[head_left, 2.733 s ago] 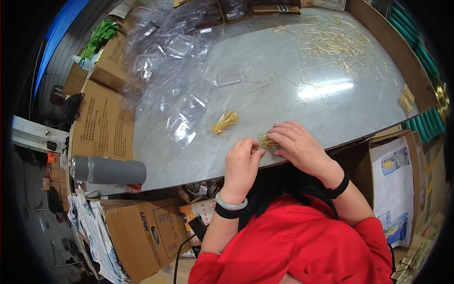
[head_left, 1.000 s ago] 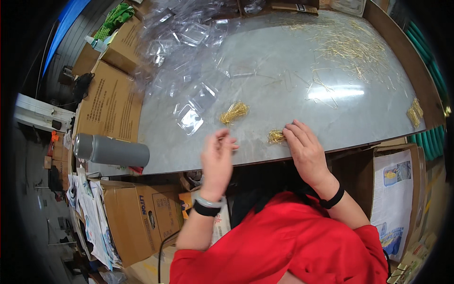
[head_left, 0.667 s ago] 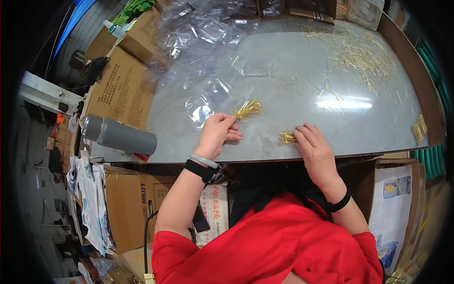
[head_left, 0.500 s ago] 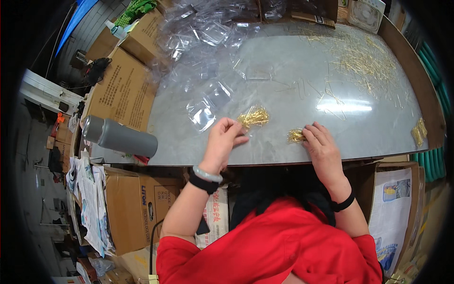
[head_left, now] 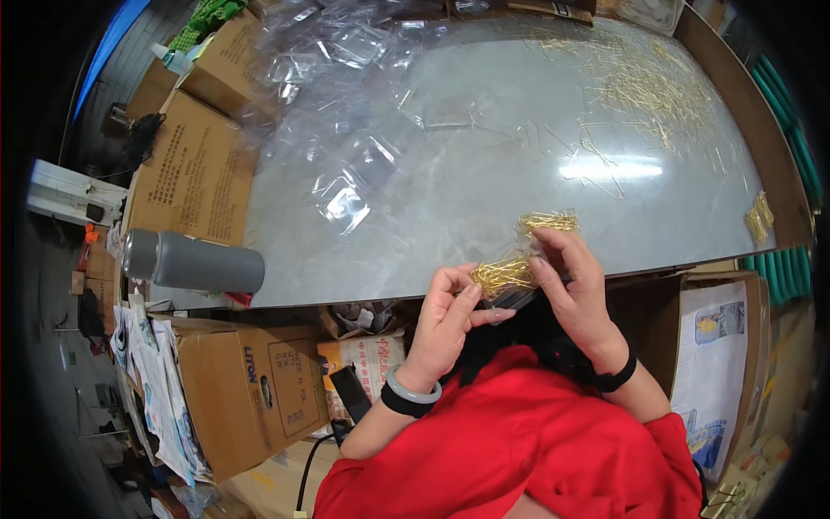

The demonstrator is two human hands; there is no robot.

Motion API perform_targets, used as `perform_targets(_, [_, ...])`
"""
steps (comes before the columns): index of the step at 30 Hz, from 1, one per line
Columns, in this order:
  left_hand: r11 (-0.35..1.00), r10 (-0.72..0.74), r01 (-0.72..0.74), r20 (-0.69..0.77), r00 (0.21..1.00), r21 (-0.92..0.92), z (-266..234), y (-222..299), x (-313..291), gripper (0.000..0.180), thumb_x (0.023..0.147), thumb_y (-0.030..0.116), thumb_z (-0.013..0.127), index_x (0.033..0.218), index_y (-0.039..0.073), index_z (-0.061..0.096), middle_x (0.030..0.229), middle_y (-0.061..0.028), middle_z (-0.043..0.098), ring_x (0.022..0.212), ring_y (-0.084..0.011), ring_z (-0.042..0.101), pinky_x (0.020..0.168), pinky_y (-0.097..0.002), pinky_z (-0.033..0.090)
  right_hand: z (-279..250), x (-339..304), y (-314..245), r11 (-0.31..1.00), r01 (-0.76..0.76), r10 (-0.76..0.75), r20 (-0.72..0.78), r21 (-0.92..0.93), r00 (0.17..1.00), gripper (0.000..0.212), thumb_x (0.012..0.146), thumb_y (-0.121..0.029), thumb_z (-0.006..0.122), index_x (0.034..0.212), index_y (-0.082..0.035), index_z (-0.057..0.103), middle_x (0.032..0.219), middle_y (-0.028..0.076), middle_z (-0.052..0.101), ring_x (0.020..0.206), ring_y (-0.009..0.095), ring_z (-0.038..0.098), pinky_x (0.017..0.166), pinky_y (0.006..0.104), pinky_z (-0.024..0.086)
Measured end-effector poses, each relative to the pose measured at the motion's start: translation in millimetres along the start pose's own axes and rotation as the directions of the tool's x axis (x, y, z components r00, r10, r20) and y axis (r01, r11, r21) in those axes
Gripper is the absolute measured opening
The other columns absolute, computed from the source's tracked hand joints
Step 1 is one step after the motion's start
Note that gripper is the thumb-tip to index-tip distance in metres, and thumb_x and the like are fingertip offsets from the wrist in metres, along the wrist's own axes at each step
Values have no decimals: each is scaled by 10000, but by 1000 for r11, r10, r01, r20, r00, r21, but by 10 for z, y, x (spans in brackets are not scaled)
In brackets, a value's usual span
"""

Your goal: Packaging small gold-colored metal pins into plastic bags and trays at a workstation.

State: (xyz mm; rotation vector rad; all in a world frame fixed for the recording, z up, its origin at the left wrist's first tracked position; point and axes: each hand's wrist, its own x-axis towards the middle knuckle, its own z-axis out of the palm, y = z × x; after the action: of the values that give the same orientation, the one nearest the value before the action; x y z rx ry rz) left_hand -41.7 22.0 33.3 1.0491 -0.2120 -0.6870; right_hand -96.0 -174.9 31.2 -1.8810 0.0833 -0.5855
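Note:
Just over the table's near edge, my left hand (head_left: 450,313) pinches a bundle of gold wire hooks (head_left: 504,273). A clear box-like piece (head_left: 512,299) shows beneath it, partly hidden by my fingers and the bundle. My right hand (head_left: 577,290) is at the bundle's right end, its thumb against the wires and its fingers bent. Right above, a second bundle of gold wire hooks (head_left: 550,222) lies on the tabletop, close to my right index fingertip.
Clear plastic cases (head_left: 346,186) spread over the grey table (head_left: 450,199) at the left and back. Loose gold hooks (head_left: 657,91) lie far right, another small bundle (head_left: 759,216) at the right edge. A grey bottle (head_left: 207,264) lies at left, beside a cardboard box (head_left: 194,173).
My left hand has brought its bundle right and nearer to me, over the table edge. My right hand has come closer to my left hand. The view has shifted slightly.

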Motion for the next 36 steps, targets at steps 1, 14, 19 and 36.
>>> perform_targets(1, [1000,0,0,3,1000,-8,20,-8,-16,143,1094,137,428,1216,63,424,1400,-158,486,1289,-333,572,974,-551,586,21,-35,39,999,-33,34,-21,28,999,300,921,-39,714,1209,-30,632,1043,87,626,820,170,632,723,296,514])
perform_targets(14, [944,-151,182,130,980,-273,73,-161,-263,467,1131,334,351,1523,80,329,1467,-150,496,1347,-307,535,1061,-515,512,-85,-360,-182,968,127,-99,135,-216,986,187,850,-14,749,1021,-39,676,1117,128,636,961,295,638,783,365,542])
perform_targets(19, [915,-206,257,190,960,-311,54,-230,-443,465,1128,349,358,1500,70,378,1453,-147,509,1337,-314,544,1053,-544,509,-194,-449,-271,906,296,-234,226,-301,946,216,777,3,761,962,-68,675,1115,100,637,1057,306,601,883,392,514])
perform_targets(36, [910,-213,253,151,965,-329,153,-544,-1140,420,1071,88,464,1485,87,393,1405,-148,527,1257,-305,599,1045,-526,540,-132,-1259,-357,874,355,-285,242,-332,927,349,739,-54,796,1071,-86,694,1173,99,646,1146,337,589,978,443,482])
